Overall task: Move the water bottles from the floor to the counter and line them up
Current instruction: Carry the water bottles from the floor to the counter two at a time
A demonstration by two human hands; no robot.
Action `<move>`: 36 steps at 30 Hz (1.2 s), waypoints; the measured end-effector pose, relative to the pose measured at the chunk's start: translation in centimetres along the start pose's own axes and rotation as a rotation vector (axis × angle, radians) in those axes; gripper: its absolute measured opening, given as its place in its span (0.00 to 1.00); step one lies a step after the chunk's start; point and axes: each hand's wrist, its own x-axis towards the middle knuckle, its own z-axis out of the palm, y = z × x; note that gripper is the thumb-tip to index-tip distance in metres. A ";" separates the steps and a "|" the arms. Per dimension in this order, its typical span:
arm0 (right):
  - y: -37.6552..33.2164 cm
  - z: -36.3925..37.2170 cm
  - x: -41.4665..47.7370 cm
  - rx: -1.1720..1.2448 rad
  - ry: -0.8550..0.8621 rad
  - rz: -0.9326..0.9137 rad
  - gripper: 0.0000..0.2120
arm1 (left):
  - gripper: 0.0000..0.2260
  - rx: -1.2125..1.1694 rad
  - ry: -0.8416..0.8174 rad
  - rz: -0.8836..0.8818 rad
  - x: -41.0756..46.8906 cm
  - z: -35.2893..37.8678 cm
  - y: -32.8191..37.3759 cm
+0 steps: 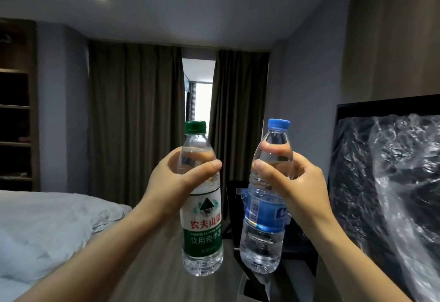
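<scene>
Brown curtains [135, 120] hang across the far wall, a white-sheeted bed [47, 235] lies at left, and a plastic-wrapped screen [385, 182] stands at right. The left hand [173, 180] grips the green-capped water bottle [202, 225] at its shoulder, thumb across the front, bottle upright in the air. The right hand [292, 180] clasps the blue-capped water bottle [264, 220] likewise, slightly tilted, just beside the first.

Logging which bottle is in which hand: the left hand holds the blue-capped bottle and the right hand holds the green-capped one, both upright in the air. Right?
Swapped. In the head view the left hand holds the green-capped bottle and the right hand the blue-capped bottle; both roughly upright in the air.
</scene>
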 end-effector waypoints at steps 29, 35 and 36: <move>31.1 14.3 21.9 -0.088 0.166 0.176 0.18 | 0.14 0.016 -0.153 -0.159 32.6 -3.2 -30.1; 37.4 14.5 26.6 -0.076 0.184 0.216 0.21 | 0.12 0.021 -0.166 -0.187 38.7 -0.7 -36.7; 38.4 14.6 27.2 -0.083 0.186 0.226 0.21 | 0.12 0.016 -0.179 -0.197 39.5 -0.4 -37.7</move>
